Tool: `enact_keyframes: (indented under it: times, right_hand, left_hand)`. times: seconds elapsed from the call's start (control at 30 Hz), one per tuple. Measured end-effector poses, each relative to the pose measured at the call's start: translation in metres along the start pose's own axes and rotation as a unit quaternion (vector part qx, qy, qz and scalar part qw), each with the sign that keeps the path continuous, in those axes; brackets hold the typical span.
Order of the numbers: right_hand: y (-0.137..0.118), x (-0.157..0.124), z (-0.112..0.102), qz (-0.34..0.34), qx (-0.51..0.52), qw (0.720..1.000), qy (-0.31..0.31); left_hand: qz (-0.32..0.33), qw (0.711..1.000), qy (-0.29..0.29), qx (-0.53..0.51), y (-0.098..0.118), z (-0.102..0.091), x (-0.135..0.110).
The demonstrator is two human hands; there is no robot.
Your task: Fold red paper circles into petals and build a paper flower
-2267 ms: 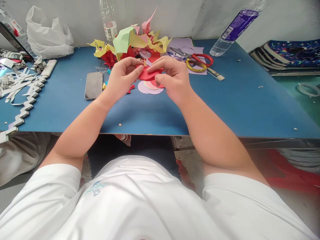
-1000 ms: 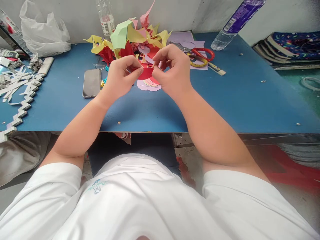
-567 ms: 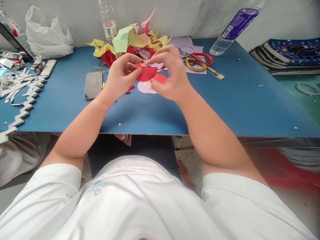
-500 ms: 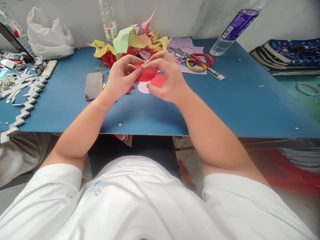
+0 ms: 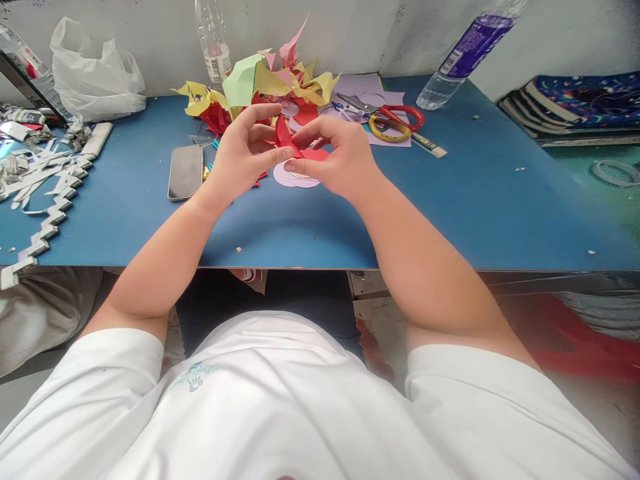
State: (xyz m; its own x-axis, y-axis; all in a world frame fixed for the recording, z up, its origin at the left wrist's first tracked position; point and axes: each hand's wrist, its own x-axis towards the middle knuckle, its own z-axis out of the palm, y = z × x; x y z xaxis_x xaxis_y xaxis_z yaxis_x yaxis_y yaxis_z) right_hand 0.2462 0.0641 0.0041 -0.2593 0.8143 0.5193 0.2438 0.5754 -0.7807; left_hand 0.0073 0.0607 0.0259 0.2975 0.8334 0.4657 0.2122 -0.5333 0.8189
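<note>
Between my two hands is a red paper piece, now bent and seen partly edge-on. My left hand pinches its left side between thumb and fingers. From the other side, my right hand has its fingertips and thumb closed on it, hiding part of it. Just below lie pale purple paper circles on the table, with another red paper piece over them, partly behind my right hand. Folded yellow, red, pink and green paper shapes are heaped beyond my hands.
A phone lies left of my hands on the blue table. Scissors rest on purple paper to the right. Bottles stand at the back, near a white plastic bag. Folded paper strips lie far left.
The red paper has gone from a flat disc facing me to a bent, upright shape. My right fingers have come lower and closer to their thumb; the left hand has barely moved.
</note>
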Motion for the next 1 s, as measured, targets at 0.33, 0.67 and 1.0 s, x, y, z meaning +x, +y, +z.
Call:
enact_keyframes:
  times: [0.33, 0.67, 1.0]
  right_hand:
    - [0.022, 0.012, 0.002, 0.063, 0.136, 0.988, -0.039]
    - [0.034, 0.017, -0.001, 0.086, 0.154, 0.984, -0.034]
    - [0.046, 0.017, 0.0, 0.046, 0.08, 0.996, -0.007]
  left_hand:
    - [-0.009, 1.0, 0.008, -0.012, -0.005, -0.004, 0.005]
    - [-0.008, 1.0, -0.019, -0.018, -0.008, -0.007, 0.004]
    - [-0.031, 0.999, -0.01, 0.008, -0.019, -0.008, 0.007]
